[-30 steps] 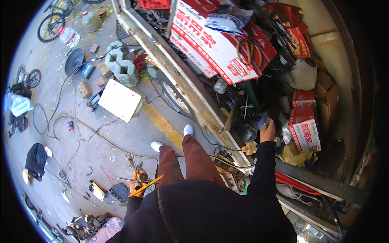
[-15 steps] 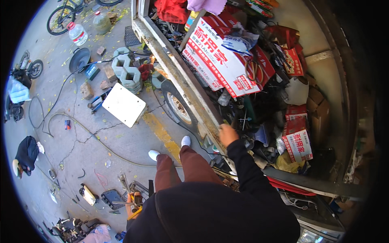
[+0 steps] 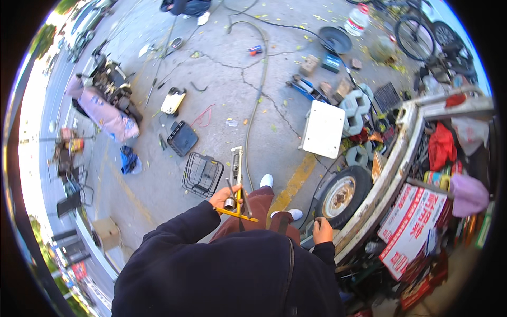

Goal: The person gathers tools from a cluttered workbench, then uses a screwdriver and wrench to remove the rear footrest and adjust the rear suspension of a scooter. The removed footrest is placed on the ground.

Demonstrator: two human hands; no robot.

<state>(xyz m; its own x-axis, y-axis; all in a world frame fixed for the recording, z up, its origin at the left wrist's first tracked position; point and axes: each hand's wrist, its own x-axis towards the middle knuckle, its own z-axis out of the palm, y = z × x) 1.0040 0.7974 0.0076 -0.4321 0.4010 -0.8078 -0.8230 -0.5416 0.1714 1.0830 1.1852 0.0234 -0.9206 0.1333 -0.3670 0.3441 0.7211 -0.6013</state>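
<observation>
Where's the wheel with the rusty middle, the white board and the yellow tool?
Wheel [image 3: 339, 197], head view: on its rusty middle.
White board [image 3: 324, 129], head view: middle of its flat face.
Yellow tool [image 3: 233, 213], head view: on its long bar.

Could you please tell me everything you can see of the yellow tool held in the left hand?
The yellow tool is bright yellow and slim: a straight bar with another yellow length angling up from it toward the fingers. Whether it is painted metal or plastic can't be told. The left hand grips it together with silver-grey metal tools, which partly overlap it. The bar lies crosswise in front of the body, over the brown trousers, sloping slightly down toward its free right end.
</observation>
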